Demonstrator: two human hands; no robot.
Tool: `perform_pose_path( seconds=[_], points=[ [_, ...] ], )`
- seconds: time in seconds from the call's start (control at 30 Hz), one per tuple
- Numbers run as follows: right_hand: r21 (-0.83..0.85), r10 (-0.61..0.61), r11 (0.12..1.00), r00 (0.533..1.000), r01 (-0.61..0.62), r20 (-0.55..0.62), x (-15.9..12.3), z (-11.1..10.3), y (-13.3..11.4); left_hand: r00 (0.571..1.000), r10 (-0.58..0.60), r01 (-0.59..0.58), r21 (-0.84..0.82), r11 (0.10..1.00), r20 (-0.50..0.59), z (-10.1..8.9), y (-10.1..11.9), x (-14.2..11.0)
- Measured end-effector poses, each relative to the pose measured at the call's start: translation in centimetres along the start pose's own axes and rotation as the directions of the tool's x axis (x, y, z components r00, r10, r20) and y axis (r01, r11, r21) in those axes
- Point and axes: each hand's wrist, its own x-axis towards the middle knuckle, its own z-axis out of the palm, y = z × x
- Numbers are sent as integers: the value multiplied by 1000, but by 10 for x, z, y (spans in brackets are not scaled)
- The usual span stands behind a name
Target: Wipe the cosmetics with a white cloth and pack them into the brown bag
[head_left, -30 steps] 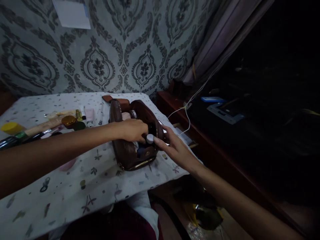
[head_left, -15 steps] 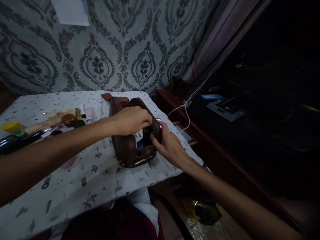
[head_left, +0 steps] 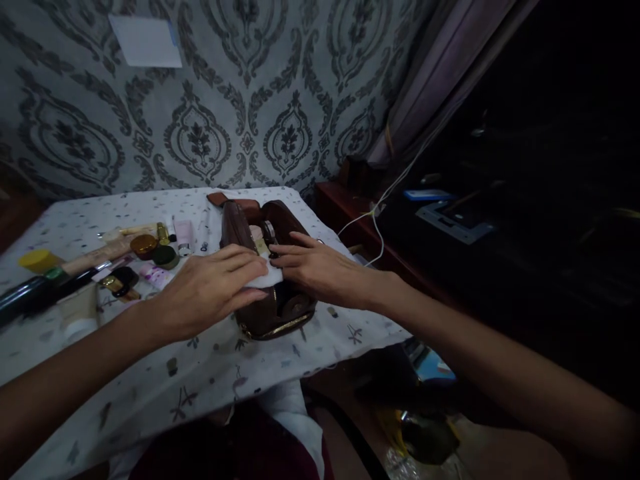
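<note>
An open brown zippered bag (head_left: pixel 250 320) stands on the cloth-covered table, its mouth facing up. At the bag's opening my left hand (head_left: pixel 210 290) grips a soft white piece (head_left: pixel 270 275), like a folded tissue or pad, between thumb and fingers. From the other side my right hand (head_left: pixel 325 270) reaches over the opening, fingers stretched out and their tips at the white piece. Inside the bag, toward the back, a small round jar (head_left: pixel 269 230) and a pale item (head_left: pixel 256 233) show. The rest of the contents is hidden by my hands.
Left of the bag lie a pink tube (head_left: pixel 184 235), an amber-lidded jar (head_left: pixel 143 245), a dark green lid (head_left: pixel 164 256), a yellow cap (head_left: pixel 37 260) and several other cosmetics. A white cable (head_left: pixel 377 233) runs beyond the table's right edge.
My left hand has come up out of the bag and back to its left side, with the white piece. My right hand has moved from the bag's right wall across its opening.
</note>
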Motion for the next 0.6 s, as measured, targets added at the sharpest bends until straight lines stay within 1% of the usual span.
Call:
perform_pose_path(
  seconds=[0.1,0.17,0.23,0.3,0.4,0.5,0.6],
  points=[
    [-45,-7,999,987,14,162,9,-7,2,1000,-14,14,-28,1000,27,2,-1,0],
    [-66,4,998,970,12,243,12,-11,2,999,-22,23,-46,999,36,3,-2,1],
    [-67,11,998,960,8,279,13,-13,3,999,-33,35,-70,997,32,5,-3,1],
    [-53,9,999,959,6,284,14,-13,4,999,-49,50,-97,994,13,7,-3,0],
    [-16,-39,999,953,46,301,21,-12,4,998,-60,59,-124,991,-9,10,-3,-2],
    [-17,-80,996,925,93,372,32,-10,-2,998,-65,62,-129,990,-14,10,-3,-3],
    [-25,-86,994,895,107,437,44,-9,-9,998,-55,55,-155,986,7,8,-3,-4]
  ],
)
